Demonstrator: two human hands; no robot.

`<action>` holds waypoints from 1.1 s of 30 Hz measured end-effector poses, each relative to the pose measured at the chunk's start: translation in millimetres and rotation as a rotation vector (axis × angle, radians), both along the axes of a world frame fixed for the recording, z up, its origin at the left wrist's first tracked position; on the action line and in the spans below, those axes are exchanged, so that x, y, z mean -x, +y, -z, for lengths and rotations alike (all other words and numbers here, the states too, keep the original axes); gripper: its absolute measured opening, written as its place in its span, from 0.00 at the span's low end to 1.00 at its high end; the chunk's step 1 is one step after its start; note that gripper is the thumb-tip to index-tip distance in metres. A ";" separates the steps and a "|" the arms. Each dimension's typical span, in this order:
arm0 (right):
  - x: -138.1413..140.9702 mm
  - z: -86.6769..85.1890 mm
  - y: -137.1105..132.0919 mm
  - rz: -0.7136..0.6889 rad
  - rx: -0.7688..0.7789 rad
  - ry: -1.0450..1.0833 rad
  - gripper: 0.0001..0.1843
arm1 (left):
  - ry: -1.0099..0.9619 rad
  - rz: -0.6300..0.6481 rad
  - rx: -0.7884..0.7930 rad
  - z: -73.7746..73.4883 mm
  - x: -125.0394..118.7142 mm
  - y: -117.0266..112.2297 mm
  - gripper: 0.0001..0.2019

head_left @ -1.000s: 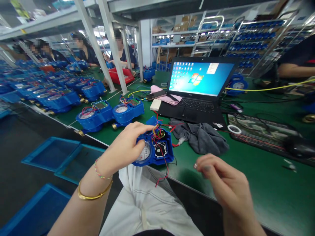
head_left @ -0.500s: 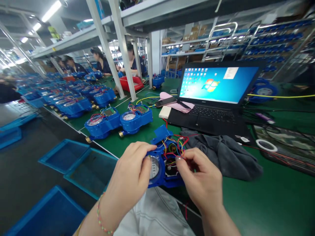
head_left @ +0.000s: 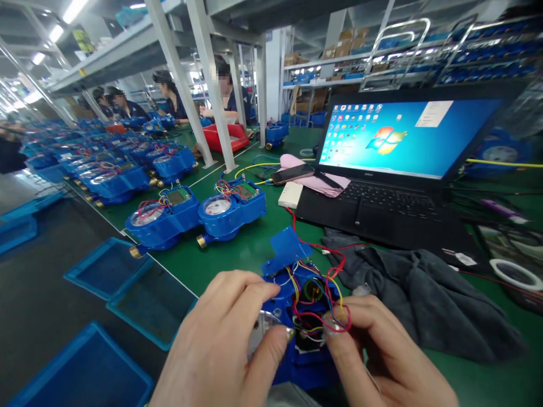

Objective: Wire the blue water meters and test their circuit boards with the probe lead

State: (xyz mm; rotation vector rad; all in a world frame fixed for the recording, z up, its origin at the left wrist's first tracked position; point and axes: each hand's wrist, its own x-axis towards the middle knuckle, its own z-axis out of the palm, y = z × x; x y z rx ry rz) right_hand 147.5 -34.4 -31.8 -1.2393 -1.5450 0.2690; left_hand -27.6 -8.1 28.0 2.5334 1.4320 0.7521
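Note:
A blue water meter [head_left: 292, 362] lies close to me, its flap [head_left: 288, 249] tipped up at the far side. Red, yellow, blue and white wires [head_left: 319, 323] spill out of its open compartment. My left hand [head_left: 224, 339] grips the meter's left side, thumb across the round dial [head_left: 259, 328] and fingers at its far rim. Thumb and forefinger of my right hand [head_left: 373, 345] are pinched on wires at the compartment's right edge. The exact wire ends are hidden by the fingertips.
Two more meters [head_left: 231, 209] stand ahead to the left, with many others beyond. A laptop [head_left: 382, 152], a grey cloth [head_left: 416, 294], a phone [head_left: 292, 174] and a white box [head_left: 291, 194] are on the green bench. Blue trays [head_left: 85, 367] sit lower left. Co-workers sit further back.
The view has come closer and shifted. The meter and both hands appear lower and larger. My right fingers now pinch a loop of wires raised over the compartment's right edge.

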 end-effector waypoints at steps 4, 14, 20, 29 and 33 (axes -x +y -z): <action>5.9 -4.6 -0.9 0.047 0.022 0.066 0.03 | 0.035 -0.010 0.008 -6.2 -7.4 12.6 0.05; 7.8 -7.5 0.1 0.012 0.029 0.262 0.07 | -0.103 0.082 0.025 -11.9 -18.8 3.0 0.06; 12.3 -9.2 0.3 0.033 0.005 0.283 0.07 | -0.017 -0.003 -0.093 0.9 -31.6 0.5 0.03; 15.9 5.4 2.6 0.047 0.039 0.281 0.04 | -0.412 -0.074 0.042 -1.7 -29.0 6.9 0.06; 18.5 4.5 2.2 0.070 -0.010 0.252 0.04 | -0.566 -0.132 0.201 -6.1 -28.1 6.5 0.08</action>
